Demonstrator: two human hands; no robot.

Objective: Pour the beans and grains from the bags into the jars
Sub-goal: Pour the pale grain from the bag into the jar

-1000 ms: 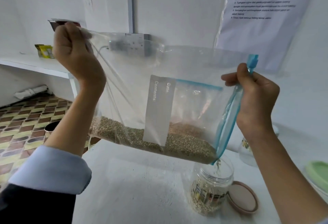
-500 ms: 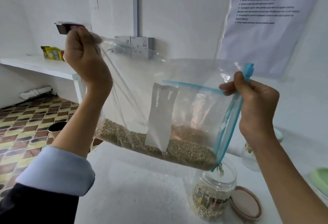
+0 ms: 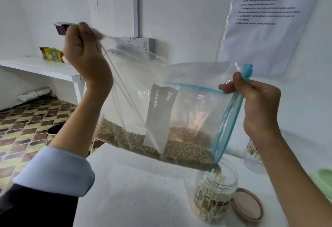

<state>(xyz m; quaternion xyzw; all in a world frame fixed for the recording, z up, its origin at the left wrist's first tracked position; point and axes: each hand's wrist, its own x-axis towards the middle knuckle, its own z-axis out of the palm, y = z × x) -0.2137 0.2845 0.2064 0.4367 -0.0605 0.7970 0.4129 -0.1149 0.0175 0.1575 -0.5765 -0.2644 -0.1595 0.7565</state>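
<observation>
One bag (image 3: 179, 100), two jars (image 3: 215, 196), two hands (image 3: 86, 54).

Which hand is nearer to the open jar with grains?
Right. The right hand grips the bag's blue zipper edge above the jar; the left hand holds the bag's far corner, high and away.

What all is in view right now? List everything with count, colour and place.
zip bag: 1, clear with blue zipper, held tilted above the table
grains: tan-green, in the bag's low edge, spilling from its corner
open jar: 1, clear, partly filled, under the bag's corner
lid: 1, pinkish-brown, on the table right of the open jar
second jar: 1, clear, behind the right forearm
table: 1, white
paper sheet: 1, white, on the wall
left hand: grips the bag's raised corner
right hand: pinches the zipper end
</observation>
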